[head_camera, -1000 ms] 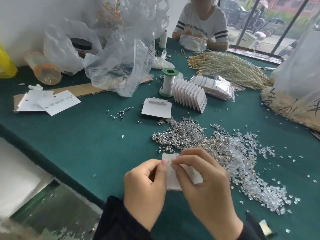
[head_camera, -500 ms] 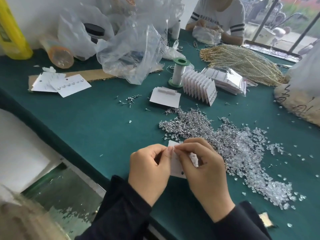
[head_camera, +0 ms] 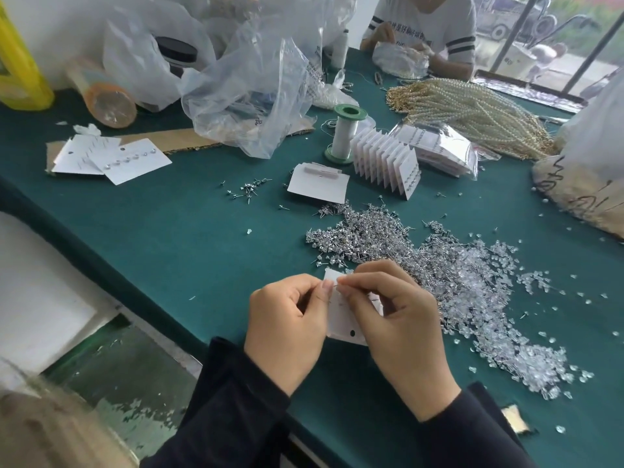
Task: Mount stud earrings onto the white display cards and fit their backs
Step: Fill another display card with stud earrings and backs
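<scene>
White display card is held at six o'clock over the green table, left hand pinching its left side, right hand pinching near its top, stud earrings heaped at one o'clock.

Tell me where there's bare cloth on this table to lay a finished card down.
Widest bare patch: the green cloth left of your left hand, bordered by the near table edge, the flat cards and the scatter of studs. Right of the right hand is crowded: stud heap and clear backs. Bags fill the back.
</scene>
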`<act>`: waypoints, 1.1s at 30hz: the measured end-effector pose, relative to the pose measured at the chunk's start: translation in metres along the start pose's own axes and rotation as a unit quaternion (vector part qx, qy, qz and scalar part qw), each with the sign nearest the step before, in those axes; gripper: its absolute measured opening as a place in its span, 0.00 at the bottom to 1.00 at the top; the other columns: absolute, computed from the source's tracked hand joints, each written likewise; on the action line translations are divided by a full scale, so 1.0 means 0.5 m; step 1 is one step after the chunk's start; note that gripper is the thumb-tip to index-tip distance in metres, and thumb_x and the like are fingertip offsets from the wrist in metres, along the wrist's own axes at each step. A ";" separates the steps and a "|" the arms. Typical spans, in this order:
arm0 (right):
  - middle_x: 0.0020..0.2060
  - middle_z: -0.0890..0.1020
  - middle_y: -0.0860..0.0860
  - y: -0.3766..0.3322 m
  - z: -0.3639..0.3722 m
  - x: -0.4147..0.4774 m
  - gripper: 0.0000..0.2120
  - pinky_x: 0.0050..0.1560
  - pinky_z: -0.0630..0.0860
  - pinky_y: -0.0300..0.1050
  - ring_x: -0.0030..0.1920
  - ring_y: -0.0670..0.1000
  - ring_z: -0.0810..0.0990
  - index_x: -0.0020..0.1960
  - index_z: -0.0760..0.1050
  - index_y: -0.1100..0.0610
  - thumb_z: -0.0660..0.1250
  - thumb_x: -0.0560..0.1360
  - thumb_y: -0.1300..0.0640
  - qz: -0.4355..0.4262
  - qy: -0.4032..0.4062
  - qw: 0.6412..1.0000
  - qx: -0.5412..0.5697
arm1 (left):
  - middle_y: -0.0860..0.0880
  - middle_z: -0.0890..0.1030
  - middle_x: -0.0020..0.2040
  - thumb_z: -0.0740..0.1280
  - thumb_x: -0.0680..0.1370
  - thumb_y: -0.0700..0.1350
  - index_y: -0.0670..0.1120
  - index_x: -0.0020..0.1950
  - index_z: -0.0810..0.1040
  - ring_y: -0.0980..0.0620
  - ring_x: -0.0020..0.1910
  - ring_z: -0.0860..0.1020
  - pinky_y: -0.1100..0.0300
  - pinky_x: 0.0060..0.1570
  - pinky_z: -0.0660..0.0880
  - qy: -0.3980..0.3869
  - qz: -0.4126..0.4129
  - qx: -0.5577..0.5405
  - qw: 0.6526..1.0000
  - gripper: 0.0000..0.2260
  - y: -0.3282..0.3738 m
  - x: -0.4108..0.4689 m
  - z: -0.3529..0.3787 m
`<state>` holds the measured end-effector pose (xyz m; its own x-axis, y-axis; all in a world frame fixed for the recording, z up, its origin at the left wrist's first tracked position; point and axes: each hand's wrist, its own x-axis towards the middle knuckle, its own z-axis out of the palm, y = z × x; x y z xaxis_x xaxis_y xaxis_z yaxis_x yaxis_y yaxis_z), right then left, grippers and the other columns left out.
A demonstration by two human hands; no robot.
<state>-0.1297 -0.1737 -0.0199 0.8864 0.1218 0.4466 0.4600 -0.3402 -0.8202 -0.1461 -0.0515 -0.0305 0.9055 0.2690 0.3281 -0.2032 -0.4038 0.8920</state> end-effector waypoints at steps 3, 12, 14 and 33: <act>0.37 0.80 0.47 -0.002 0.001 0.001 0.08 0.40 0.72 0.32 0.40 0.42 0.78 0.39 0.83 0.57 0.72 0.67 0.70 0.003 -0.002 1.000 -0.016 | 0.46 0.77 0.27 0.62 0.72 0.49 0.44 0.33 0.80 0.48 0.30 0.73 0.56 0.31 0.69 -0.011 -0.003 -0.003 1.000 0.13 -0.002 0.002 -0.001; 0.37 0.80 0.48 -0.020 0.001 -0.001 0.05 0.40 0.71 0.28 0.39 0.42 0.78 0.39 0.83 0.59 0.72 0.67 0.68 -0.028 0.007 0.998 -0.062 | 0.45 0.72 0.26 0.62 0.72 0.50 0.44 0.31 0.77 0.52 0.28 0.68 0.57 0.31 0.67 -0.018 -0.034 -0.061 0.997 0.14 -0.001 0.003 -0.002; 0.38 0.80 0.48 -0.025 -0.002 -0.004 0.04 0.40 0.74 0.33 0.39 0.43 0.78 0.39 0.82 0.59 0.71 0.68 0.67 -0.036 0.010 0.997 -0.065 | 0.51 0.68 0.24 0.63 0.72 0.50 0.45 0.29 0.74 0.57 0.26 0.65 0.62 0.28 0.64 -0.009 -0.044 -0.074 0.996 0.14 0.000 0.002 -0.002; 0.34 0.78 0.49 -0.030 -0.012 0.010 0.06 0.37 0.75 0.45 0.34 0.48 0.76 0.35 0.77 0.60 0.69 0.67 0.69 0.017 -0.020 0.998 -0.057 | 0.53 0.63 0.21 0.62 0.73 0.47 0.45 0.27 0.70 0.54 0.25 0.64 0.67 0.26 0.59 -0.053 0.057 0.036 0.996 0.15 0.013 0.023 -0.007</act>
<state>-0.1325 -0.1736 -0.0031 0.9042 0.1440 0.4022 0.4220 -0.4479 -0.7882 -0.1384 -0.0480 -0.0196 0.9132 0.1261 0.3876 -0.2828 -0.4887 0.8253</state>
